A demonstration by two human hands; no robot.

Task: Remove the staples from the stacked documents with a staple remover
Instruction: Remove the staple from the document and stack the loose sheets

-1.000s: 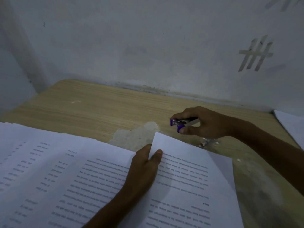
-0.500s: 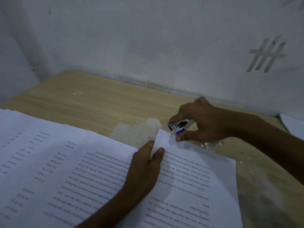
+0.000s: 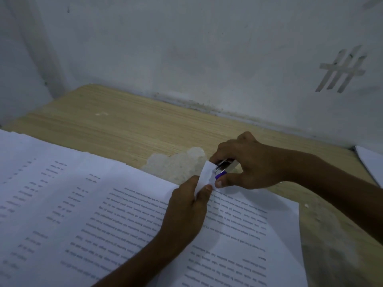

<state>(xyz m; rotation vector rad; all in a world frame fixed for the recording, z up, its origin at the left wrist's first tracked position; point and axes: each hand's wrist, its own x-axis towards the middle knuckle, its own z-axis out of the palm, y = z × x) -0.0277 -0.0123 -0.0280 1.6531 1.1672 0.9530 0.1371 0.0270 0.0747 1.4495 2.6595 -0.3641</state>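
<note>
Right fingers (image 3: 223, 182): they are curled round the staple remover (image 3: 224, 166). The thumb is under it and the other fingers are on top.
Left fingers (image 3: 204, 191): the thumb and the next finger pinch the far corner of the top document (image 3: 238, 235) and hold it up a little.
Right hand (image 3: 255, 164): it sits just behind that corner, low over the tabletop (image 3: 124, 125).
Left hand (image 3: 186, 206): it rests on the printed page, and the two hands almost touch.
Staple remover: it is silver with purple tips. Its mouth is right on the lifted corner.
Staple: it is too small for me to see, so I cannot tell if it is out or not.
Step now: I think the tool is biting the staple in this corner.
Other documents (image 3: 62, 193): a wide pile of printed pages lies to the left, partly under the top document.
Paper at the right edge (image 3: 371, 162): it lies well apart. I cannot tell if it is a finished one.
White bits (image 3: 305, 206): a few lie on the wood to the right. I cannot tell what they are.
Done so far: nothing here shows me a finished staple.
Left to do: I think this staple must be pulled out, and then the pile on the left needs doing.
</note>
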